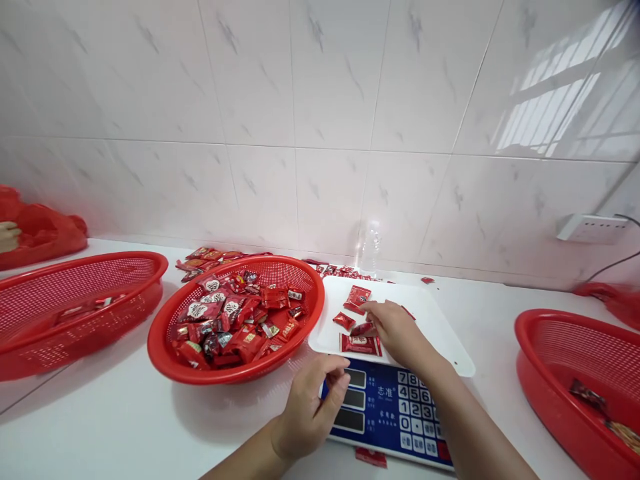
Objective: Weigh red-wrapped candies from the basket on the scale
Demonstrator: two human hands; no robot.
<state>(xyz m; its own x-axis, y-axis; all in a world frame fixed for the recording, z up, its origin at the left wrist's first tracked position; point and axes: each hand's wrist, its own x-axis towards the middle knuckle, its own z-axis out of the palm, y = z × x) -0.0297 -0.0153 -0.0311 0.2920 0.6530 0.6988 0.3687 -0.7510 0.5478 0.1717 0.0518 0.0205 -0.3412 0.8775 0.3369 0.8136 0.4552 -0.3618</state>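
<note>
My right hand (397,332) reaches over the white weighing tray (440,327) of a digital scale (383,407). Its thumb and index finger are apart, and the thumb touches a small dark red packet (363,329). Around it lie a red wrapped snack (357,299), a small red wrapped candy (344,321) and a larger red packet (360,344). Another red wrapper shows partly behind the hand. In front of the scale's display, my left hand (315,407) is loosely curled, a gap between thumb and index finger, with nothing visible in it.
A red basket (165,343) full of red-wrapped snacks stands left of the scale. Further red baskets stand at far left (30,357) and right (537,373). Loose packets lie along the wall near a clear plastic container (371,247). Another person's hand (7,237) shows by a red bag (47,230).
</note>
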